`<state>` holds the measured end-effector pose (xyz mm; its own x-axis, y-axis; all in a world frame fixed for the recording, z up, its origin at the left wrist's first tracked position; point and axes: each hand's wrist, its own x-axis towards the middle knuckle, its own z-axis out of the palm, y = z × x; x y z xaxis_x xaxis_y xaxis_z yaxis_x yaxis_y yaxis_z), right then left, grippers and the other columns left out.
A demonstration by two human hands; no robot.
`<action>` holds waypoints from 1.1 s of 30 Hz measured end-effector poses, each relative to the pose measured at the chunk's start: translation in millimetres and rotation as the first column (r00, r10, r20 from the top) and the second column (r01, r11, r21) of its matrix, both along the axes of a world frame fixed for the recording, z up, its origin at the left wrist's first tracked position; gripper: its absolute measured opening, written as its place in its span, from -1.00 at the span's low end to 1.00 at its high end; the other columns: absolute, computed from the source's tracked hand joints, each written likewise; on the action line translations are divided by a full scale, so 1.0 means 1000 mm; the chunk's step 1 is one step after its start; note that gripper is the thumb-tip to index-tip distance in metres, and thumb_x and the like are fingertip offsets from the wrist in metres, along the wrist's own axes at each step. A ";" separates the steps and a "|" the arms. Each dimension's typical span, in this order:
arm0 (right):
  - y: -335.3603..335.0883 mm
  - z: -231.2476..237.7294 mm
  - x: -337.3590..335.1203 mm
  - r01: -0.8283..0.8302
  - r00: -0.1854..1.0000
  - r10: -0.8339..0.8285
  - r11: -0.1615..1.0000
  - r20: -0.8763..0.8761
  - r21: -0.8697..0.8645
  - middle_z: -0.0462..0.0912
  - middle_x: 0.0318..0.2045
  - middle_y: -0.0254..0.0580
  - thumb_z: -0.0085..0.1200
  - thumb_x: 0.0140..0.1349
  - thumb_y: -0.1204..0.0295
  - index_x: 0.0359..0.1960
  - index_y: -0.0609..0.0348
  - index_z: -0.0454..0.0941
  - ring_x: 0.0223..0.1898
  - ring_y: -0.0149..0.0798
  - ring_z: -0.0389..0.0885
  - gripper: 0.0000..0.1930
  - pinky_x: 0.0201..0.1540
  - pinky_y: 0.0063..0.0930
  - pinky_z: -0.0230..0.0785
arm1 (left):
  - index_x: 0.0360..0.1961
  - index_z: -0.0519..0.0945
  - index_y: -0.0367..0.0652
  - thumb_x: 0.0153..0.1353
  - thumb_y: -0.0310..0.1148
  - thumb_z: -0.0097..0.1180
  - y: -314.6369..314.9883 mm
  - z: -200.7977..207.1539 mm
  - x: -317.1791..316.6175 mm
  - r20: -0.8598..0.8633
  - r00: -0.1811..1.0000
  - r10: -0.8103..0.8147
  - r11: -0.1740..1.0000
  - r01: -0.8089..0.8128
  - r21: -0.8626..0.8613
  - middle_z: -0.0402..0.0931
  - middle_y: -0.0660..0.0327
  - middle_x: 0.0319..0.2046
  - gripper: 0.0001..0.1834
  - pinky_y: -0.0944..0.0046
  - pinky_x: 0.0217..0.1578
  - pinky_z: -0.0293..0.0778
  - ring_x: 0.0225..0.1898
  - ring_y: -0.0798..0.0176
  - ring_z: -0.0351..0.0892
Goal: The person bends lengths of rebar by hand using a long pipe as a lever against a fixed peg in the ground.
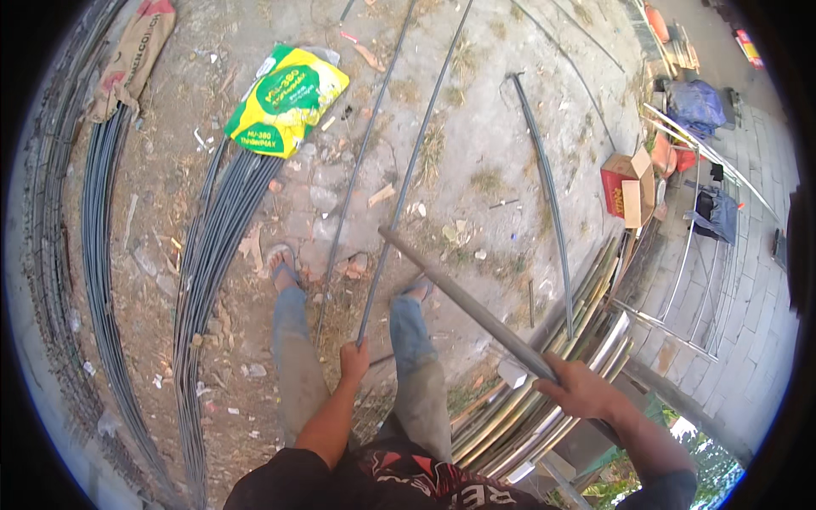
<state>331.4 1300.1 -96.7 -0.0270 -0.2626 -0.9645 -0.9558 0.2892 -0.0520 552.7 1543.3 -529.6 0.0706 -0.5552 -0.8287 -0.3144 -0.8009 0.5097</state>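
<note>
My left hand point(354, 359) is closed around the near end of a long thin steel rod point(408, 178) that runs away from me across the dirt. My right hand point(580, 389) grips a thicker grey metal pipe point(459, 293), which slants up and to the left, its free end above the thin rod. A second thin rod point(361, 161) lies parallel just left of the held one. My two legs in dusty jeans and sandals point(285, 263) stand either side of these rods.
Bundles of steel rods point(208, 255) lie on the left, under a yellow-green bag point(287, 98). More bars and a brown sack point(127, 59) sit far left. Flat metal strips point(544, 399) are stacked lower right, near a cardboard box point(627, 183) and a metal frame point(705, 246).
</note>
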 end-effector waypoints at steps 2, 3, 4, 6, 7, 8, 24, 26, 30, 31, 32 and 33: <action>-0.003 -0.004 0.031 0.004 1.000 -0.003 1.000 -0.012 0.029 0.55 -0.53 0.30 -0.01 0.35 0.18 -0.03 0.35 0.32 -0.38 0.30 0.58 -0.58 -0.26 0.05 0.38 | -0.67 0.52 -0.43 0.26 -0.15 0.08 0.015 0.008 0.024 0.167 0.978 0.128 0.991 -0.130 0.001 0.42 -0.20 -0.73 -0.48 -0.11 -0.52 0.30 -0.60 -0.24 0.53; -0.005 -0.003 0.047 0.008 0.999 -0.004 0.996 -0.050 0.087 0.55 -0.51 0.33 -0.01 0.34 0.17 -0.08 0.34 0.32 -0.34 0.36 0.56 -0.59 -0.23 0.10 0.36 | -0.66 0.53 -0.43 0.25 -0.16 0.09 0.011 0.021 0.025 0.212 0.963 0.166 0.986 -0.166 -0.018 0.43 -0.20 -0.72 -0.49 -0.11 -0.51 0.31 -0.59 -0.24 0.54; 0.000 -0.001 0.057 -0.002 0.998 0.007 0.997 -0.065 0.075 0.55 -0.51 0.33 -0.01 0.34 0.17 -0.08 0.34 0.32 -0.34 0.36 0.56 -0.59 -0.23 0.10 0.36 | -0.66 0.53 -0.43 0.25 -0.16 0.09 0.011 0.017 0.026 0.195 0.964 0.179 0.984 -0.177 -0.028 0.43 -0.20 -0.72 -0.49 -0.11 -0.51 0.31 -0.59 -0.24 0.54; 0.012 -0.001 0.070 -0.038 0.995 0.041 0.999 -0.090 0.037 0.55 -0.51 0.34 0.00 0.34 0.15 -0.09 0.32 0.32 -0.35 0.35 0.57 -0.59 -0.23 0.10 0.36 | -0.66 0.54 -0.42 0.26 -0.11 0.09 0.018 0.013 0.030 0.198 0.962 0.186 0.983 -0.182 -0.039 0.44 -0.19 -0.71 -0.46 -0.12 -0.49 0.32 -0.58 -0.23 0.54; 0.011 0.001 0.073 -0.037 0.990 0.044 0.998 -0.134 0.058 0.55 -0.52 0.34 0.01 0.33 0.15 -0.07 0.32 0.33 -0.35 0.36 0.56 -0.57 -0.24 0.10 0.37 | -0.66 0.54 -0.42 0.26 -0.11 0.09 0.017 0.009 0.026 0.196 0.959 0.203 0.979 -0.200 -0.038 0.44 -0.19 -0.71 -0.46 -0.12 -0.49 0.32 -0.58 -0.23 0.54; 0.014 0.001 0.071 -0.043 0.989 0.052 0.997 -0.137 0.067 0.55 -0.52 0.34 0.01 0.33 0.15 -0.07 0.32 0.33 -0.35 0.36 0.56 -0.57 -0.24 0.10 0.37 | -0.65 0.54 -0.40 0.26 -0.06 0.09 0.014 0.007 0.024 0.098 0.985 0.140 0.990 -0.142 0.013 0.45 -0.17 -0.71 -0.44 -0.12 -0.48 0.32 -0.59 -0.23 0.53; 0.059 -0.018 0.017 -0.157 0.988 0.156 0.972 -0.024 -0.173 0.58 -0.54 0.24 0.09 0.27 0.19 0.07 0.30 0.36 -0.41 0.28 0.59 -0.52 -0.32 0.05 0.42 | -0.74 0.38 -0.22 0.28 -0.04 0.16 -0.053 0.043 0.053 -0.058 0.932 0.358 0.926 -0.362 -0.109 0.23 0.35 -0.77 -0.43 0.21 -0.64 0.09 -0.67 0.44 0.15; 0.073 -0.007 0.018 -0.173 0.985 0.170 0.964 -0.035 -0.201 0.58 -0.57 0.22 0.09 0.27 0.19 0.09 0.29 0.35 -0.44 0.28 0.59 -0.51 -0.35 0.04 0.41 | -0.74 0.39 -0.24 0.28 -0.07 0.17 -0.057 0.069 0.056 -0.024 0.931 0.364 0.915 -0.362 -0.175 0.22 0.35 -0.78 -0.43 0.20 -0.65 0.10 -0.67 0.44 0.14; 0.095 0.019 0.023 -0.128 0.991 0.116 0.975 -0.072 -0.179 0.57 -0.57 0.23 0.08 0.28 0.18 0.09 0.27 0.33 -0.46 0.27 0.59 -0.51 -0.37 0.03 0.42 | -0.72 0.46 -0.33 0.30 -0.05 0.13 -0.023 0.067 0.012 -0.197 0.896 0.398 0.879 -0.434 -0.197 0.27 0.25 -0.81 -0.41 0.12 -0.64 0.16 -0.70 0.37 0.23; 0.100 0.020 0.026 -0.090 0.994 0.079 0.982 -0.073 -0.165 0.57 -0.58 0.22 0.07 0.29 0.17 0.10 0.27 0.32 -0.45 0.27 0.59 -0.51 -0.37 0.04 0.42 | -0.72 0.46 -0.33 0.30 -0.05 0.13 -0.022 0.058 -0.002 -0.198 0.894 0.402 0.877 -0.438 -0.196 0.27 0.25 -0.81 -0.41 0.12 -0.64 0.16 -0.70 0.37 0.23; 0.105 0.019 0.031 -0.053 0.997 0.043 0.987 -0.068 -0.154 0.57 -0.58 0.22 0.06 0.29 0.17 0.10 0.26 0.31 -0.45 0.27 0.59 -0.51 -0.37 0.05 0.42 | -0.72 0.46 -0.36 0.31 -0.03 0.10 -0.024 0.046 -0.013 -0.166 0.933 0.319 0.928 -0.343 -0.145 0.30 0.15 -0.81 -0.38 0.08 -0.63 0.19 -0.72 0.26 0.29; 0.114 0.012 0.030 -0.030 0.998 0.021 0.987 -0.056 -0.160 0.58 -0.58 0.20 0.04 0.30 0.17 0.10 0.23 0.30 -0.44 0.27 0.60 -0.52 -0.37 0.07 0.41 | -0.71 0.46 -0.39 0.32 -0.01 0.07 -0.026 0.039 -0.021 -0.145 0.964 0.224 0.967 -0.238 -0.087 0.34 0.04 -0.81 -0.36 0.03 -0.61 0.22 -0.73 0.15 0.36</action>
